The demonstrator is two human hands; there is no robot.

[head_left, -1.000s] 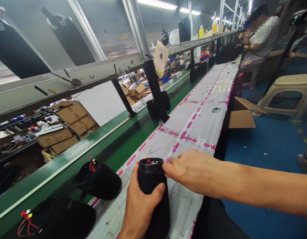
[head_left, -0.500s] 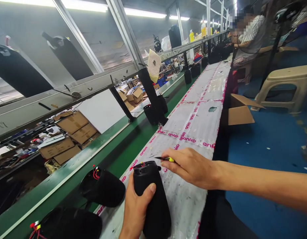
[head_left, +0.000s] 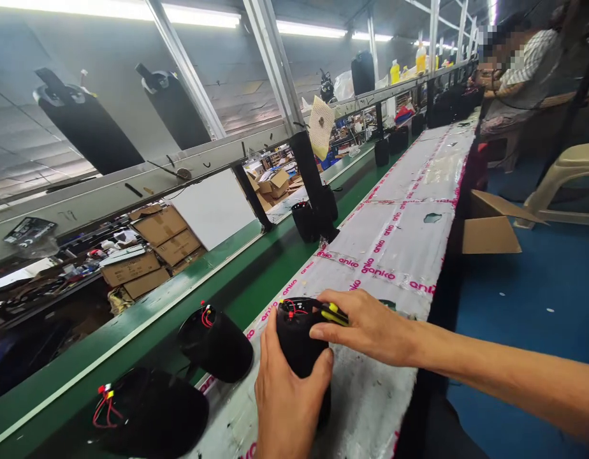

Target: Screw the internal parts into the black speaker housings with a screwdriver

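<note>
My left hand [head_left: 292, 389] is wrapped round a black cylindrical speaker housing [head_left: 301, 344], thumb on its near side. The housing leans on the covered bench, its open top showing red wires and a small red connector. In my right hand [head_left: 366, 325] is a slim pointed tool [head_left: 333, 313] with a black and yellow grip. Its front end is at the housing's rim, and the tip is hidden there. To the left lie two more black housings, one further back [head_left: 222, 344] and one nearer [head_left: 155, 414], with red wires poking out of their open ends.
A green conveyor belt [head_left: 249, 287] runs along the left of the bench [head_left: 371, 382], which is covered in "anko" film. Metal framing [head_left: 208, 150] stands behind it. To the right are an open carton [head_left: 490, 233], a plastic stool [head_left: 562, 172] and a seated person [head_left: 528, 76].
My right hand has brought the pointed tool from beside the housing onto its rim. My left hand has shifted its hold higher, and the housing's top has tilted toward me. The view has swung left.
</note>
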